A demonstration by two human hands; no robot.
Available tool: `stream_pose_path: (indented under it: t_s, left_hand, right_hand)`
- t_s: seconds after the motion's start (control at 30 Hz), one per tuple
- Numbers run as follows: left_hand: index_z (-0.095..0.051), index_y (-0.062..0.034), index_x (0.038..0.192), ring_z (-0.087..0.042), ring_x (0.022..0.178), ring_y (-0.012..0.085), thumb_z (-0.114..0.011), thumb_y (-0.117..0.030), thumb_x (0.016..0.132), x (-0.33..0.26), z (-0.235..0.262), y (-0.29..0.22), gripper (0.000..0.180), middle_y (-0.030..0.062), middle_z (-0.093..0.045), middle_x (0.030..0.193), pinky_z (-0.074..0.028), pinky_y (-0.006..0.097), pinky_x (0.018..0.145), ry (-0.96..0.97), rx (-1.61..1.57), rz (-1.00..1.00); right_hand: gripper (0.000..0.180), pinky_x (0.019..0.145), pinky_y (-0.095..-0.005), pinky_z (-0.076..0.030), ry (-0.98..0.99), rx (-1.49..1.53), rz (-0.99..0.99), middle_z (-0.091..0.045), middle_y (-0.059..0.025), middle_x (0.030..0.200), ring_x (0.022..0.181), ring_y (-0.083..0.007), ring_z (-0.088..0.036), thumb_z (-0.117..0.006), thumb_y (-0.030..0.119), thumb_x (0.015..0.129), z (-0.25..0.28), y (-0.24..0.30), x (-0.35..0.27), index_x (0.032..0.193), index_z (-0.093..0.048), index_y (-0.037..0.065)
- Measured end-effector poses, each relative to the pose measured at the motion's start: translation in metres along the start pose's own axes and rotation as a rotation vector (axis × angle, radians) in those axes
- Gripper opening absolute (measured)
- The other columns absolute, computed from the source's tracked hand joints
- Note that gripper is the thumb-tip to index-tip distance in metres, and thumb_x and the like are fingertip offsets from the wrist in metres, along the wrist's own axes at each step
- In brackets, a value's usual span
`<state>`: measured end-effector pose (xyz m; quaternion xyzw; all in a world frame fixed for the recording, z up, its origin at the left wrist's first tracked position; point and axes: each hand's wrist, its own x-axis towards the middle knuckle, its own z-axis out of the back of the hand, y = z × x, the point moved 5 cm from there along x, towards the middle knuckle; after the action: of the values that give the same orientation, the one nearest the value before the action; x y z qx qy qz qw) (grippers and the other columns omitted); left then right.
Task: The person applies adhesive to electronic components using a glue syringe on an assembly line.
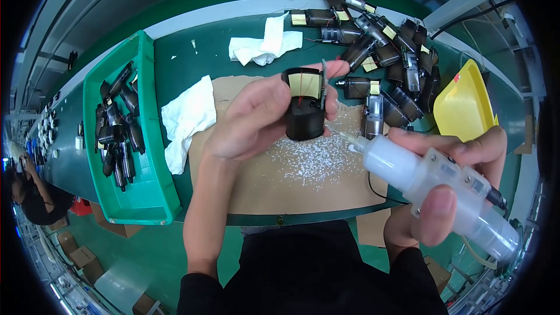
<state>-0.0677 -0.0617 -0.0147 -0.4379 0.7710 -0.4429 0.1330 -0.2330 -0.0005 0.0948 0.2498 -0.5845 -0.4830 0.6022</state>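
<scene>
A small black coil bobbin [304,105], wrapped with a band of yellow tape, is held up in the left hand [256,119]; the fingers are closed round it, the thumb pressed on its left side and the fingertips on its right edge, so that the taped face is turned toward the head camera. A translucent glue dispenser syringe [431,184] is gripped in the right hand [449,192]; the fingers are wrapped over its barrel and the thumb is laid across the clear block on it; its fine needle tip [341,134] is brought just beside the lower right corner of the bobbin, near the left fingertips.

The bobbin is judged light and stiff, with smooth plastic flanges that may slip; thin wire leads are seen on the taped face and are judged fragile, so hold is best taken on the bare black sides, away from tape and wires. The syringe is judged light, its barrel firm enough for a full grip, its needle easily bent.

Beneath the hands a brown cardboard sheet [280,189] is strewn with white flecks; beyond the fingers a heap of like bobbins [388,52], white rags [186,116], a green tray [149,140] and a yellow bin [464,108] are seen.
</scene>
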Motion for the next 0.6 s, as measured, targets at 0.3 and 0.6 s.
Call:
stream_pose_path:
  t_s: [0.3,0.6]
  left_hand:
    - [-0.047,0.0105,0.122,-0.055,0.065,0.0137,-0.069,-0.065,0.069,-0.011,-0.007,0.002,0.095,0.0125,-0.056,0.085,-0.043,0.023,0.056,-0.121,0.02,0.088]
    - [-0.048,0.0086,0.119,-0.052,0.06,0.0139,-0.078,-0.057,0.062,-0.008,-0.012,0.005,0.092,0.0127,-0.055,0.078,-0.039,0.023,0.048,-0.081,-0.059,0.099]
  right_hand:
    - [0.048,0.081,-0.0235,-0.049,0.246,0.07,0.045,-0.067,-0.0223,0.084,0.074,-0.0179,-0.065,-0.065,0.026,0.077,-0.01,-0.001,-0.002,0.095,-0.029,0.0]
    - [0.047,0.078,-0.0222,-0.049,0.389,-0.06,-0.022,-0.064,-0.0269,0.097,0.082,-0.0185,-0.064,-0.063,0.023,0.08,-0.005,0.006,0.0,0.106,-0.034,-0.004]
